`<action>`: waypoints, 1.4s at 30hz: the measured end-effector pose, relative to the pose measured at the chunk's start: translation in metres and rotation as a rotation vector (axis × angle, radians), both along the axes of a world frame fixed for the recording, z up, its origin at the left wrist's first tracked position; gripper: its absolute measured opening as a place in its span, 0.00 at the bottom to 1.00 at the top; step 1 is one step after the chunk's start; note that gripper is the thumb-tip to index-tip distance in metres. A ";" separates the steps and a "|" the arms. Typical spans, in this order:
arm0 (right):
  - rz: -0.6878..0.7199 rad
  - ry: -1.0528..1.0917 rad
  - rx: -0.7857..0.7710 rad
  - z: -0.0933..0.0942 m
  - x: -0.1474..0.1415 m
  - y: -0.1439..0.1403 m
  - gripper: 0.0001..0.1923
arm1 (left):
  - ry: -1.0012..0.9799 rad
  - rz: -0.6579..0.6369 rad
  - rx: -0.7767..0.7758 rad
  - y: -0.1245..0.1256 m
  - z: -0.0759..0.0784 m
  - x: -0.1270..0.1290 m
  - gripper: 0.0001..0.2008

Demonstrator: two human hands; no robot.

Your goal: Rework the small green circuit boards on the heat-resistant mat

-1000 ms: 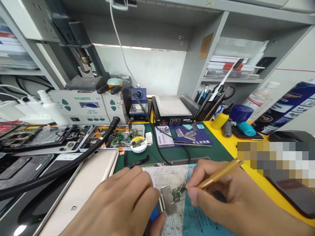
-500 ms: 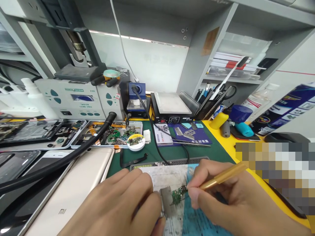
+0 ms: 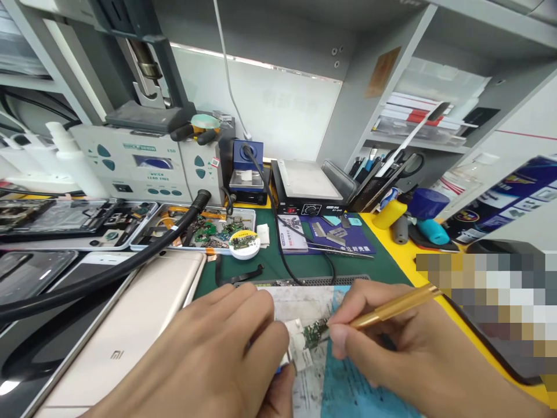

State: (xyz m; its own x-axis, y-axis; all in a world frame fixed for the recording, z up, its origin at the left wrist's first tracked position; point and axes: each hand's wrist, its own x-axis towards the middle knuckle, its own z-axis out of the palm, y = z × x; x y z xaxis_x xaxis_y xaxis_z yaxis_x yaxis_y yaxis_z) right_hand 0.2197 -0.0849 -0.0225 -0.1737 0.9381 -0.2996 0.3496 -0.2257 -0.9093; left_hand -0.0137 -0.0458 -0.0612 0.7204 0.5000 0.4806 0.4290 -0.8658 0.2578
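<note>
My left hand (image 3: 235, 348) is closed around a flat, shiny metal holder (image 3: 298, 346); a bit of blue shows under its fingers. From the holder's right edge sticks out a small green circuit board (image 3: 313, 335). My right hand (image 3: 374, 342) pinches a slim gold pen-like tool (image 3: 395, 309), with the fingertips at the board's right end. The tool's tip is too small to make out there. Below both hands lies a stained white and blue work sheet (image 3: 331, 389).
At the left lie phone shells (image 3: 126, 331) and a tray of boards (image 3: 143, 247), crossed by a thick black hose (image 3: 143, 267). Behind stand a grey soldering station (image 3: 152, 168) and a heating plate (image 3: 308, 180). Tweezers (image 3: 343, 251) rest on a blue packet (image 3: 365, 244).
The camera view has shifted slightly, moving the background right. The metal holder and board have tilted a little, and the holder now looks brighter. Both hands keep their grip.
</note>
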 end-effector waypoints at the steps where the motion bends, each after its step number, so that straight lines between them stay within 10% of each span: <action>1: -0.003 -0.014 0.017 0.001 0.000 0.000 0.09 | 0.006 0.010 -0.024 0.000 0.001 0.000 0.04; 42: 0.088 -0.327 0.306 -0.001 0.001 -0.007 0.06 | 0.016 0.011 -0.124 -0.003 0.009 0.001 0.05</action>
State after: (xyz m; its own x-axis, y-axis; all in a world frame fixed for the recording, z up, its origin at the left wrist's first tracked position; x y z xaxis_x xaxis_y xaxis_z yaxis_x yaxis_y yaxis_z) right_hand 0.2203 -0.0918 -0.0234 -0.1994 0.9778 -0.0638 0.6354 0.0795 -0.7681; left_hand -0.0122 -0.0487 -0.0520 0.7218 0.5629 0.4027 0.4431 -0.8228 0.3559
